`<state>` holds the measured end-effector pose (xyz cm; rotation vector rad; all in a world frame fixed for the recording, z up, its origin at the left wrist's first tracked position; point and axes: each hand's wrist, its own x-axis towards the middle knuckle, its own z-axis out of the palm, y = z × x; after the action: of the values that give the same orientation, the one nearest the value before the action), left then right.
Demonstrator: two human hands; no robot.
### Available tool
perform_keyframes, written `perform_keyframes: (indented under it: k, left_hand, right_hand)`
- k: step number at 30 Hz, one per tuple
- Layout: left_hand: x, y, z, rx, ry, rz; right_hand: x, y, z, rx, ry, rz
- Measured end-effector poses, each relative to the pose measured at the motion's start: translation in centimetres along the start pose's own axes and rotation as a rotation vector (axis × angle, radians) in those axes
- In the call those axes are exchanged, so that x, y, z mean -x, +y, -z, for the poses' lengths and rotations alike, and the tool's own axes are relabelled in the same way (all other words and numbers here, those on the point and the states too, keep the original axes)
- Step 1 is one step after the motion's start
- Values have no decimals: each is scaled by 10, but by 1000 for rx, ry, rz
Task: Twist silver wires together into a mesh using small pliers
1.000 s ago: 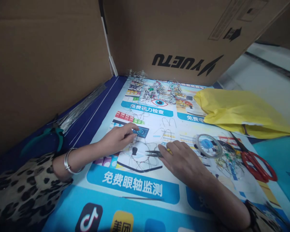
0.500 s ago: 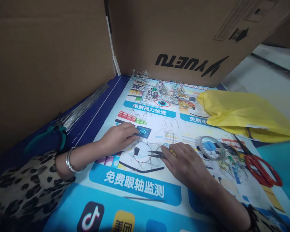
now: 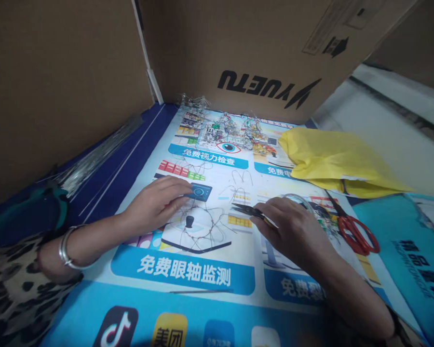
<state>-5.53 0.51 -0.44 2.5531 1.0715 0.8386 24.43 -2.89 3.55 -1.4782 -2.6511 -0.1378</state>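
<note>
Nearest, just this side of the wire lattice [image 3: 198,226]: a bare stretch of printed banner [image 3: 188,277], serving as work mat, probably so that thin wire shows up against the bright print. Left of the lattice, left hand [image 3: 155,202] lying palm down, fingertips [image 3: 186,189] pressed on the lattice's left rim, seemingly to pin the springy frame flat and stop it sliding. Nothing gripped there; flat and open, holding by pressure only. Right of the lattice, right hand [image 3: 292,226] closed round small yellow-handled pliers [image 3: 248,210], nose aimed leftward and ending just beside the lattice's right edge; touching the wire or not, too fine to tell. Likely held low and level for a short reach to a joint. Cannot tell whether the nose itself is parted or closed. Further right of the lattice, red scissors [image 3: 358,236] and a tangle of beaded wire bits [image 3: 325,219], parked within the right hand's reach. Far left of the lattice, teal-handled pliers [image 3: 48,205] and a bundle of straight wires [image 3: 94,156] laid along the box wall, out of the working patch yet near the left hand. Beyond the lattice, finished-looking wire pieces [image 3: 227,130] heaped against the cardboard box [image 3: 267,43], and to the far right a yellow bag [image 3: 332,159], well apart from both hands.
</note>
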Motion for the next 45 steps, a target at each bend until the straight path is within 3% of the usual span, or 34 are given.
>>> perform_keyframes:
  k: [5,24,36,40,43,45]
  left_hand:
    - [0,0,-2,32,35,7]
    - [-1,1,-2,58,75,10]
    - [-2,-3,-3,99,95,50]
    - [-8,7,4,187,137,152]
    - [-15,24,15,331,145,368]
    - [-19,38,20,538,80,478]
  right_hand:
    - [4,-1,13,111,-119,19]
    - [4,-13,-9,235,-39,92]
    - [7,0,3,300,-53,79]
    - [6,-2,7,293,75,72]
    - [2,-9,8,242,158,55]
    - [-3,-15,9,215,197,35]
